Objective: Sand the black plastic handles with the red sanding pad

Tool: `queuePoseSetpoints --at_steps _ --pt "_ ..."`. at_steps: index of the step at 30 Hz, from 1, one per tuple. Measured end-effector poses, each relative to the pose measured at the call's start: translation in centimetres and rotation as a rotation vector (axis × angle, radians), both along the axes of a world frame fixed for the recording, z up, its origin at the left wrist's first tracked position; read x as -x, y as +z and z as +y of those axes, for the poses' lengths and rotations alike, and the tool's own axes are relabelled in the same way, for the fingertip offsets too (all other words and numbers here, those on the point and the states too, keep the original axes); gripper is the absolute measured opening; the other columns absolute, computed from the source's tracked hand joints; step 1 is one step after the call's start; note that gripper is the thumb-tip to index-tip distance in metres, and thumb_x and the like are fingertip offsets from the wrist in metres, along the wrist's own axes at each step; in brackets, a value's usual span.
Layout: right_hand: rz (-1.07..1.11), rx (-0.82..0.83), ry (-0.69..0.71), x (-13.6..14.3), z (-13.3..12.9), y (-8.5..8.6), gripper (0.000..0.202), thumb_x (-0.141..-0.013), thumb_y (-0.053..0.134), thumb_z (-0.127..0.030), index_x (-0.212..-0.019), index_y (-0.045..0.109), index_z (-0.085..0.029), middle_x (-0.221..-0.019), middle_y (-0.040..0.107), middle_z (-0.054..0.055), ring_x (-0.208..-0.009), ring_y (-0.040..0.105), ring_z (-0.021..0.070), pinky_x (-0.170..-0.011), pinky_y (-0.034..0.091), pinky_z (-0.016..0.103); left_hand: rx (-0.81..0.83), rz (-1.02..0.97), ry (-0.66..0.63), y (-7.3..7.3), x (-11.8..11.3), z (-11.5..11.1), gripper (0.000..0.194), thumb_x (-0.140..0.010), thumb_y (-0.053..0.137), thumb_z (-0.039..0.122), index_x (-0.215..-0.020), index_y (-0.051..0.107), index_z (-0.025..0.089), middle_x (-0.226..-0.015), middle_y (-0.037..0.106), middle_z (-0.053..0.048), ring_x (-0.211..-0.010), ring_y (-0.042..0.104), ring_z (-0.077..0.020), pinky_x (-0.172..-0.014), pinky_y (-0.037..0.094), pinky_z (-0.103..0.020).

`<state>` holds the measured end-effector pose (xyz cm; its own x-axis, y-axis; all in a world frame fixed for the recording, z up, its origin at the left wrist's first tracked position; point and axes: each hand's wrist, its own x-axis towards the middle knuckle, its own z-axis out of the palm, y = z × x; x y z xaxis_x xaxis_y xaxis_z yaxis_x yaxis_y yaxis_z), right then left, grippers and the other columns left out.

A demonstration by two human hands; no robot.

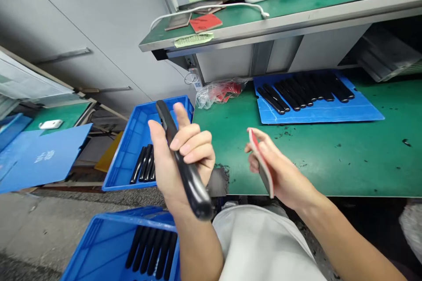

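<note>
A glossy black handle [185, 164] lies slantwise across the palm of my left hand [194, 145], its rounded end toward me. The fingers wrap around it, while the index finger stands up off it. Pinched in my right hand [275, 162] is a thin flat pad [262, 160], red on one face and greyish on the other, held on edge. The pad and the handle are apart. More black handles [305, 90] lie side by side on a blue sheet [316, 116] on the green bench [332, 153].
Two blue crates [120, 153] [95, 250] at left hold several black handles. Black scraps dot the bench. A plastic bag [220, 92] with red pieces sits at its back. Above runs a shelf [296, 15] with red pads [206, 22] and a white cable [211, 6].
</note>
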<state>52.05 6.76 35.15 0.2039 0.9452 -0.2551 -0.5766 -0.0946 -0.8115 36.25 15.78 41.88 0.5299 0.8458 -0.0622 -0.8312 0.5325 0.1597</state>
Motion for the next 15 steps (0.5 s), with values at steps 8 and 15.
queuePoseSetpoints --at_steps 8,15 --pt "-0.206 -0.263 0.233 0.8 -5.6 -0.4 0.088 -0.079 0.071 -0.066 -0.155 0.033 -0.043 -0.135 0.052 0.007 -0.087 0.053 0.0217 -0.081 0.052 0.042 0.149 0.207 0.05 -1.1 -2.0 0.0 0.023 -0.107 0.042 0.032 -0.108 0.059 0.016 -0.076 0.067 0.004 -0.05 0.058 -0.0011 -0.045 0.048 -0.008" --pt "-0.938 -0.588 -0.155 0.2 -4.8 -1.5 0.046 -0.098 0.057 -0.026 -0.142 0.055 -0.04 -0.16 0.042 -0.001 -0.128 0.056 0.0316 -0.105 0.046 0.056 0.174 0.282 0.104 -1.2 -2.9 -0.2 0.014 -0.106 0.045 0.023 -0.1 0.055 0.016 -0.077 0.065 0.005 -0.045 0.052 0.0003 -0.04 0.042 -0.008"
